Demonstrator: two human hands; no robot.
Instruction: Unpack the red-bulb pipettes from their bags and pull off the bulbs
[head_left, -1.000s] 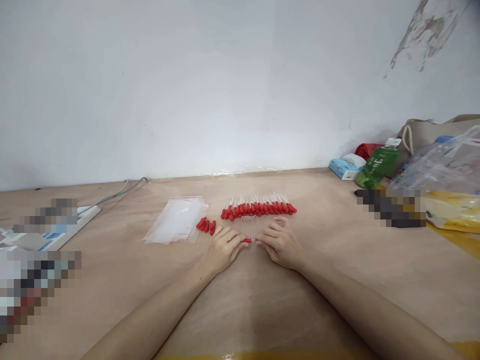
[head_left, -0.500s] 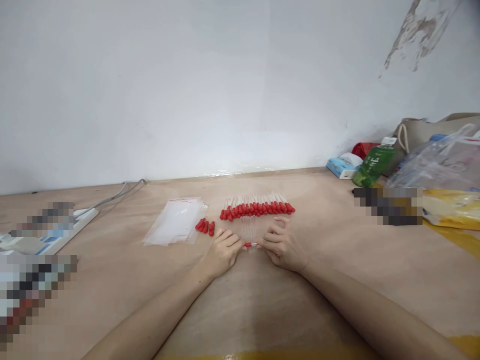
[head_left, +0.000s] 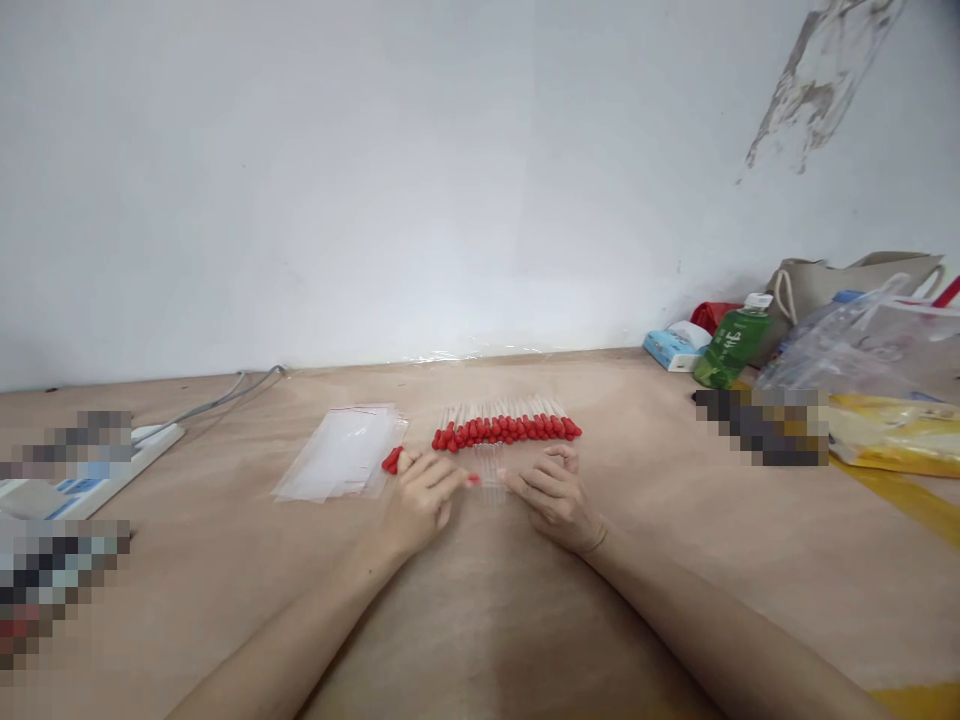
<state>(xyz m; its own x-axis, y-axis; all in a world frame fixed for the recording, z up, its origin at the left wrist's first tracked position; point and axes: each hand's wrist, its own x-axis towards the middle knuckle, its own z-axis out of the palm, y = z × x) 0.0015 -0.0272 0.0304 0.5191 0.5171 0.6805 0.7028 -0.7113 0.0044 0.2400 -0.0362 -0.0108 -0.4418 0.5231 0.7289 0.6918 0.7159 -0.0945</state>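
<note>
A row of several clear droppers with red rubber bulbs [head_left: 506, 429] lies on the brown table [head_left: 480, 600]. Just in front of it lie a few bare clear tubes [head_left: 493, 463]. My left hand [head_left: 421, 500] has its fingers curled and pinches a small red bulb [head_left: 473, 480] at its fingertips. My right hand [head_left: 553, 495] faces it, fingers pressed together on a clear tube that meets the bulb. A few loose red bulbs [head_left: 391, 460] lie beside my left hand's knuckles, partly hidden by it.
A stack of small clear zip bags [head_left: 339, 464] lies left of the hands. A white power strip [head_left: 90, 478] with a grey cable sits far left. At the right are a green bottle [head_left: 730, 345], a tissue pack [head_left: 670, 348], plastic bags [head_left: 862, 345] and a beige tote [head_left: 840, 280].
Both hands have shifted a little left and toward the row. My left hand now covers most of the loose red bulbs. The view has tilted slightly.
</note>
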